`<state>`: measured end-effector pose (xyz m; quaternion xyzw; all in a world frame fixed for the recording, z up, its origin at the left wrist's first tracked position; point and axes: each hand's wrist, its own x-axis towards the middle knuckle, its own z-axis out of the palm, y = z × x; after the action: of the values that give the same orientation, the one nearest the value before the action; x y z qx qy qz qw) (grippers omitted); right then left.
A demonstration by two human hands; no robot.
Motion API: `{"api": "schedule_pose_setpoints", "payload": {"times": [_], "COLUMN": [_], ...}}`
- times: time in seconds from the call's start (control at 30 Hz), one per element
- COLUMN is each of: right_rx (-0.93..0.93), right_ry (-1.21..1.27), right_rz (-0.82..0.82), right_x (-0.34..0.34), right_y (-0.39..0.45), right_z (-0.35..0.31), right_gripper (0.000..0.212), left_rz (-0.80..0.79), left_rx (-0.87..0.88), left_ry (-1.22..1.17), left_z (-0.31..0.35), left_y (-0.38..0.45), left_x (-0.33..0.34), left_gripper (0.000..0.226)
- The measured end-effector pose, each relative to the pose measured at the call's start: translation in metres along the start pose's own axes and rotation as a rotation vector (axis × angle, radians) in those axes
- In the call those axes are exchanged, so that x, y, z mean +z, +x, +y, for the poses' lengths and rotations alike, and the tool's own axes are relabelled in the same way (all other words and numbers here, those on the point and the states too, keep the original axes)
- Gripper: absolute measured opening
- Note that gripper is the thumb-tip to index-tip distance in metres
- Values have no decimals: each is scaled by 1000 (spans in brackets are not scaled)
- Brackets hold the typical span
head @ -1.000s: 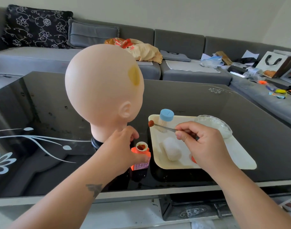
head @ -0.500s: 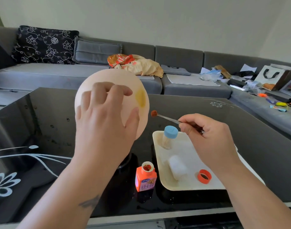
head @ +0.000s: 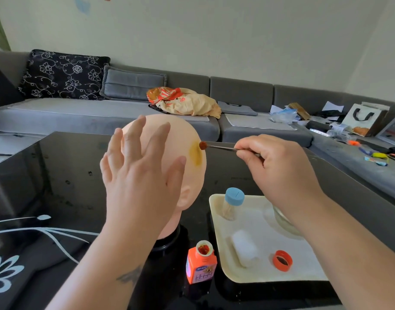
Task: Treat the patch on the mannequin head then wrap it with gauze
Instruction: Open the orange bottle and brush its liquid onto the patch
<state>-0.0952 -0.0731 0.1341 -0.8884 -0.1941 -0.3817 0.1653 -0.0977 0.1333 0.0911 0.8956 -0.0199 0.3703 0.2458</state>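
The bald mannequin head stands on the black glass table, with a yellow-brown patch on its right side. My left hand lies flat against the back of the head, fingers spread. My right hand pinches metal tweezers whose tip holds a red-brown soaked cotton ball touching the upper edge of the patch. A white gauze roll lies on the cream tray.
An open orange bottle stands on the table left of the tray. On the tray are its orange cap, a blue-capped vial and a clear dish partly behind my right arm. A grey sofa with clutter runs behind the table.
My left hand left the orange bottle and went up onto the mannequin head, fingers now spread. My right hand carried the soaked cotton ball from above the tray up to the patch.
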Motion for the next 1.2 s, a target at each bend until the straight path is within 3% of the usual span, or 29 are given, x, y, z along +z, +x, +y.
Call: {"api": "schedule_pose_setpoints", "payload": {"times": [1.2], "right_rx": [18], "right_ry": [-33], "right_rz": [-105], "right_x": [0], "right_y": [-7], "right_z": [-4], "right_gripper": [16], "left_rz": [8], "left_rx": [-17], "left_ry": [-1], "left_z": [-3], "left_y": [1], "left_x": [6], "left_gripper": [53]}}
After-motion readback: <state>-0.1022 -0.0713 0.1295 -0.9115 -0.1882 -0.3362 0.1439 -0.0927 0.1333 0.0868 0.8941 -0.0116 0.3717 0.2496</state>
